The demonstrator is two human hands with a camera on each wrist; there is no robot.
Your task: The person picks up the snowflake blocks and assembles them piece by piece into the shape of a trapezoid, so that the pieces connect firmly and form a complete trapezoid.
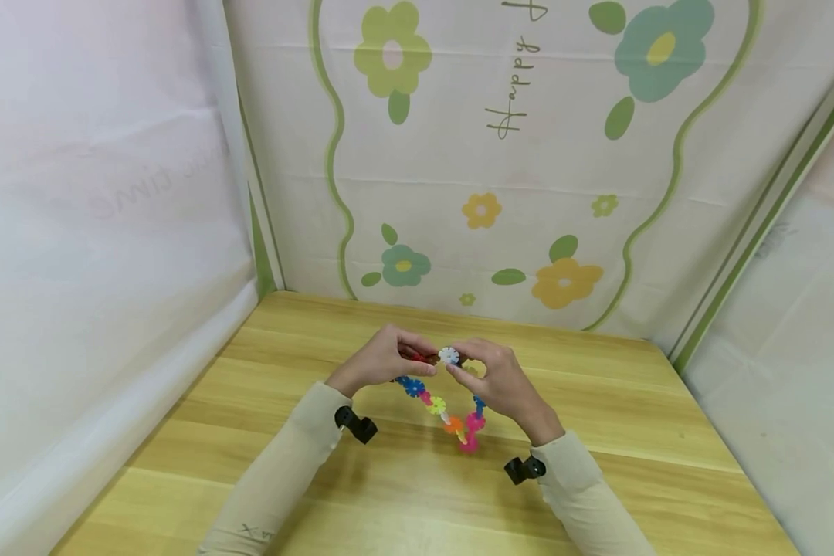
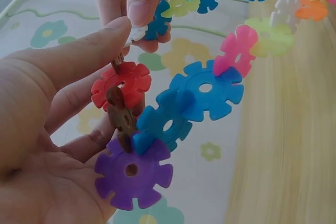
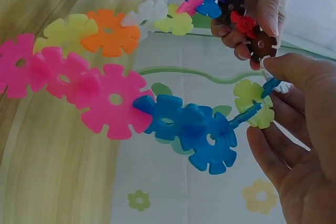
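A chain of notched plastic snowflake discs hangs in a loop between the two hands, with orange (image 3: pixel 111 31), pink and blue (image 3: pixel 212 145) discs among its links. My left hand (image 1: pixel 389 357) pinches the brown disc (image 3: pixel 261 45) at one end, next to a red disc (image 2: pixel 122 85). A purple disc (image 2: pixel 134 174) hangs near the left palm. My right hand (image 1: pixel 496 378) pinches the white disc (image 1: pixel 448 355) at the other end, beside a blue and a yellow disc (image 3: pixel 254 103). White and brown discs meet edge to edge between the fingertips, whose thumbs partly hide the joint.
The hands are above a wooden table (image 1: pixel 417 502). White cloth with printed flowers stands behind it (image 1: pixel 417 154), and more white cloth walls flank the left and right sides. A black wrist camera (image 1: pixel 356 425) sits on the left sleeve, another (image 1: pixel 524 469) on the right.
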